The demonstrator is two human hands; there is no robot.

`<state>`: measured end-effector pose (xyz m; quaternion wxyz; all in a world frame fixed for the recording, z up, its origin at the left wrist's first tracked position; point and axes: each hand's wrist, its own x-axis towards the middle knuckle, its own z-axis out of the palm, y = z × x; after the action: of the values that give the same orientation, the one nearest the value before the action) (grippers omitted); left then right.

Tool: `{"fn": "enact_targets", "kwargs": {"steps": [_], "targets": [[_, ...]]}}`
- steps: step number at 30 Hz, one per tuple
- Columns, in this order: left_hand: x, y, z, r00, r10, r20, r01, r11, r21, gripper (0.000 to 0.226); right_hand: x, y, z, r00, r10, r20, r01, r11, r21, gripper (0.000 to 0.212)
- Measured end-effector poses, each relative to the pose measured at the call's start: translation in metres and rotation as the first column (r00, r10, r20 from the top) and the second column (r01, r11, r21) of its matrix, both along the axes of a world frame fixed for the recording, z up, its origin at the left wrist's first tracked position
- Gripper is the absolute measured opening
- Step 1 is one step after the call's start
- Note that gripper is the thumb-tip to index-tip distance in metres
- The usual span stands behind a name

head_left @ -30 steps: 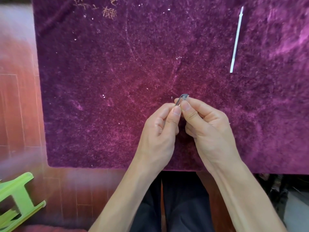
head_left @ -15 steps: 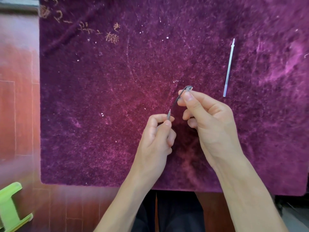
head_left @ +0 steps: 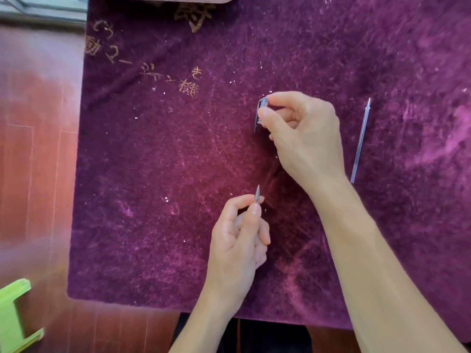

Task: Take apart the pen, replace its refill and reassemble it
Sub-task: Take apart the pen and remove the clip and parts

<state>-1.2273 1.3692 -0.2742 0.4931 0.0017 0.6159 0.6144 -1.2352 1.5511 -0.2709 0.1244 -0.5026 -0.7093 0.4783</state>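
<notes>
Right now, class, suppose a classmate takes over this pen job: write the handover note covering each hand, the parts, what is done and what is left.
Left hand: pinching the pen's pointed tip piece, point up, above the purple cloth.
Right hand: gripping the clip end of the pen; the rest is hidden in the hand.
A refill lies on the cloth, to the right of the right hand, untouched.
Done: pen pulled apart into two pieces.
Left: swap the refill and reassemble. Whether the old refill is out cannot be told.
</notes>
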Motion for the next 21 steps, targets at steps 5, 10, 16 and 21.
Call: {"fn": "enact_targets", "kwargs": {"steps": [5, 10, 16, 21], "targets": [[-0.003, 0.0, -0.001, 0.998, 0.039, 0.039, -0.039, 0.999, -0.009, 0.018, -0.016, 0.0, 0.002, 0.994, 0.025, 0.105, -0.032, 0.997, 0.066, 0.02], [-0.004, -0.001, -0.002, 0.998, 0.037, 0.049, -0.037, 0.999, -0.001, 0.018, -0.014, -0.003, 0.005, 0.994, 0.024, 0.107, -0.033, 0.996, 0.087, 0.024], [-0.002, -0.001, -0.002, 0.999, 0.032, 0.032, -0.032, 0.999, 0.01, 0.017, -0.008, -0.003, 0.001, 0.996, 0.009, 0.088, -0.017, 0.995, 0.097, 0.023], [-0.005, 0.003, -0.003, 1.0, 0.018, 0.018, -0.018, 1.0, 0.007, 0.018, 0.004, -0.003, 0.003, 0.998, -0.058, -0.001, 0.058, 0.998, 0.012, 0.023]]}}
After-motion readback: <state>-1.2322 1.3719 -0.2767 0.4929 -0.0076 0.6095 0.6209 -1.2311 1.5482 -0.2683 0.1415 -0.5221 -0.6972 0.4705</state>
